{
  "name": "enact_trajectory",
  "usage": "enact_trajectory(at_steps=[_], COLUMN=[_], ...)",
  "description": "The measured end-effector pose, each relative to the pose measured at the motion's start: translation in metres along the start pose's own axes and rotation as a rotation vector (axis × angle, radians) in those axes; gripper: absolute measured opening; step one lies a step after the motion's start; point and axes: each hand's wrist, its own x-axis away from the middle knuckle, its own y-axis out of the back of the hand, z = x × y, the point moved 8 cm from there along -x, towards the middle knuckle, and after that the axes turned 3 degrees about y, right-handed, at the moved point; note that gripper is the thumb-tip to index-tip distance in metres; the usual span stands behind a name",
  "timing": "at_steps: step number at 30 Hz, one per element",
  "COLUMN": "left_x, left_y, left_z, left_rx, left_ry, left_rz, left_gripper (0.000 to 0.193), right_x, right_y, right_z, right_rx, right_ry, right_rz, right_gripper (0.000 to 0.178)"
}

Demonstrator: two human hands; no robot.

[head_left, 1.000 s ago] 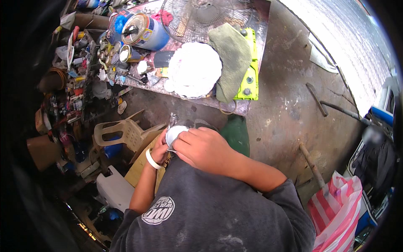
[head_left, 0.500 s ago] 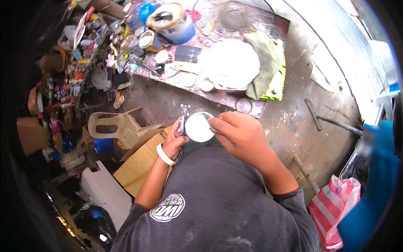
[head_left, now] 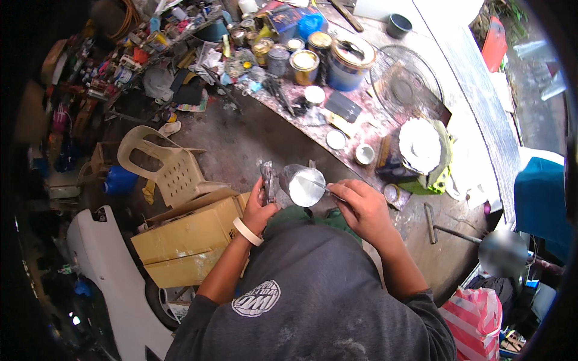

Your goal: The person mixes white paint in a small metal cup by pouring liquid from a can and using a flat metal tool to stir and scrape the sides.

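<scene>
My left hand [head_left: 260,210] is wrapped round a dark, paint-smeared metal piece [head_left: 267,182] that looks like the body of a spray gun. Beside it, in front of my shirt, is a grey cup [head_left: 289,177], its round mouth facing up. Silvery-white paint [head_left: 306,188] fills the cup's opening. From the right, my right hand [head_left: 360,207] pinches a thin stirring stick [head_left: 319,184] whose far end reaches into the paint. How the cup joins the metal piece is hard to make out.
A paint-stained table [head_left: 289,114] ahead bears several cans, a large blue paint bucket [head_left: 349,69] and a round wire guard [head_left: 406,72]. At left are a beige plastic chair [head_left: 159,159] and a cardboard box [head_left: 186,240]. A striped bag [head_left: 475,319] lies at lower right.
My view has swung, so the table sits further right and more of it shows. The stick now shows across the cup, and the right hand lies a little lower and further right.
</scene>
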Motion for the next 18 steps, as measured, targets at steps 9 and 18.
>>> enact_trajectory(at_steps=[9,18], left_x=[0.003,-0.016], left_y=[0.101,0.142], left_z=[-0.004,-0.002], left_rx=[0.084,0.152], left_ry=[-0.05,-0.034], left_rz=[-0.06,-0.032], left_gripper=[0.091,0.081], right_x=[-0.035,-0.103], right_y=[-0.094,-0.109], right_z=[0.05,0.065], right_rx=[-0.275,0.04], right_ry=[-0.183,0.095], right_rz=[-0.006,0.036], right_gripper=[0.02,0.026])
